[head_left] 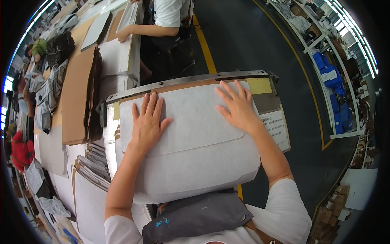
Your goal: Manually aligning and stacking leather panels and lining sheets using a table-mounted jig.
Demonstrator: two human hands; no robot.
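A wide white sheet of board with a crease across it lies in front of me, its near part hanging over toward my body. My left hand rests flat on its far left part, fingers stretched out. On the far right part lies my right hand, palm down with fingers spread, the tips near the sheet's far edge. Just beyond the fingertips runs a metal bar with bolts. A strip of brown board shows between sheet and bar. Neither hand grips anything.
Brown cardboard sheets are stacked on the long table at left, with folded white boards nearer me. A co-worker's arm reaches over that table. A printed card sits right of the sheet. Blue bins fill a shelf at far right.
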